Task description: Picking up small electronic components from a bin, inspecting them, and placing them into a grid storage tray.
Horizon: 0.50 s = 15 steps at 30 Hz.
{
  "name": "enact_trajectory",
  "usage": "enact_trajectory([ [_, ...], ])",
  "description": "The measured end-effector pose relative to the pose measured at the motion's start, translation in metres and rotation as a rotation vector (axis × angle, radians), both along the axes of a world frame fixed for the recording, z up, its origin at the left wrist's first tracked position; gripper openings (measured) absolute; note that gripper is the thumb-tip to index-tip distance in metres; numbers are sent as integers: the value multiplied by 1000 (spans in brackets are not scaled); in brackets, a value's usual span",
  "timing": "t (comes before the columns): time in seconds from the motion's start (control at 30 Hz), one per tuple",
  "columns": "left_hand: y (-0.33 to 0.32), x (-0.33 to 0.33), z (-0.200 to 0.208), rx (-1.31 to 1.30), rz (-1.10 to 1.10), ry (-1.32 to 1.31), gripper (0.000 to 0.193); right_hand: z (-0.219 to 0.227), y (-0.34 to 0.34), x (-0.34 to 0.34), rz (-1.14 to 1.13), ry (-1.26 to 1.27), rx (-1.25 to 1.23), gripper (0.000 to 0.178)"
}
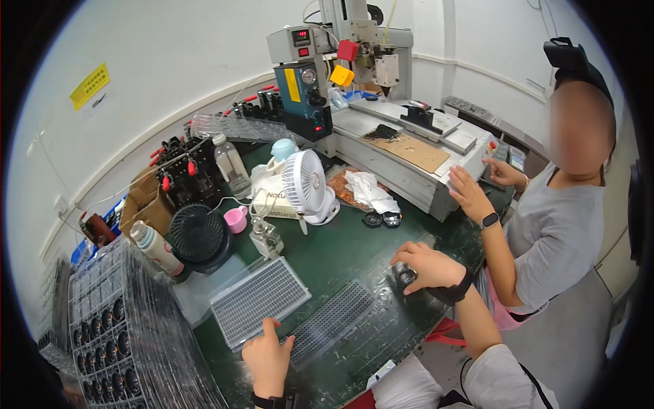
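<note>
My left hand (267, 360) hovers at the near edge of a white grid tray (259, 300) filled with rows of small pieces. Its index finger and thumb are apart with nothing visible between them, and the other fingers curl in. Beside it lies a second, clear grid sheet (330, 320). Farther right, my right hand (436, 267) has its fingers around a small black round part (407, 276) just above the green table (368, 255). The palm and some fingertips cannot be seen from above.
Stacked clear trays (136, 320) with black round parts stand at left. A black fan (199, 235), white fan (305, 183), glass bottle (266, 237) and pink cup (236, 219) line the back. Behind is a press machine (388, 157); a co-worker (558, 225) reaches toward it at right.
</note>
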<state>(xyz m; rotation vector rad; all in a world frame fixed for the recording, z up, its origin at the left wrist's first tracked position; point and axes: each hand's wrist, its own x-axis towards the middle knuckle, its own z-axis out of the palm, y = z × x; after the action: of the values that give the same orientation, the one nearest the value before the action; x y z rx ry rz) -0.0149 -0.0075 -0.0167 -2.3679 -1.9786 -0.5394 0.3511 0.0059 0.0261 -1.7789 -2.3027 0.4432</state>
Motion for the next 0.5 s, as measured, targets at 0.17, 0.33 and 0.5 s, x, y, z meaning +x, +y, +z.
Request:
enact_trajectory([
  [0.17,1,2,1,19,-30,-65,41,-23,0,26,72,1,-30,65],
  [0.33,-4,13,14,29,2,-256,27,-16,6,25,115,19,-23,54],
  [0.5,-11,44,20,-436,-109,-996,23,11,7,-38,463,299,135,54],
])
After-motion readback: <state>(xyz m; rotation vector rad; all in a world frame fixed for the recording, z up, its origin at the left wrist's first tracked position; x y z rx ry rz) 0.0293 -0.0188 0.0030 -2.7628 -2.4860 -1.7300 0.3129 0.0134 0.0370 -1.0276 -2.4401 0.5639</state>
